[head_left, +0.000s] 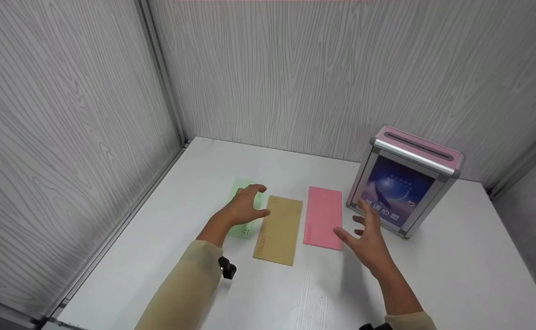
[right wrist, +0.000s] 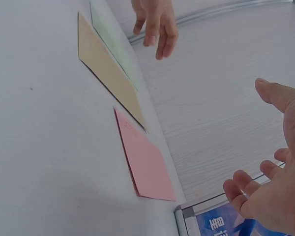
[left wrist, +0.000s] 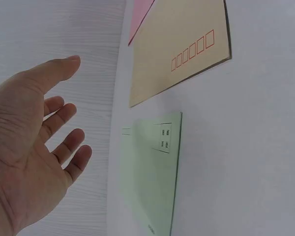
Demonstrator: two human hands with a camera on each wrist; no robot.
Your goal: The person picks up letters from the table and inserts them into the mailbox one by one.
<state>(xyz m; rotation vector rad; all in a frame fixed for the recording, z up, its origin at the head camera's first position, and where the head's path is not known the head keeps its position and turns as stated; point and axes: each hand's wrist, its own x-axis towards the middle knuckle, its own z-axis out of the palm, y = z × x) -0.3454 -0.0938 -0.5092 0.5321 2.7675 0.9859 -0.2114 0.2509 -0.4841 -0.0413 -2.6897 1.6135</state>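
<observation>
My left hand (head_left: 244, 208) hovers over a pale green envelope (left wrist: 150, 172), thumb and fingers spread apart with nothing between them. In the head view that hand covers much of the green envelope. Beside it a tan envelope (head_left: 279, 231) with a row of small red boxes lies flat on the table. Further right is a pink envelope (head_left: 323, 217), also flat. My right hand (head_left: 369, 240) is held above the table near the pink envelope's lower right corner, its fingers apart and holding nothing. It overlaps the lower left of a slotted box (head_left: 398, 190) in the head view.
The box stands upright at the back right, with a pink top, a slot (head_left: 419, 145), a silver frame and a blue picture on its front. Wood-grain panels (head_left: 268, 73) enclose the white table (head_left: 158, 266) at the back and sides.
</observation>
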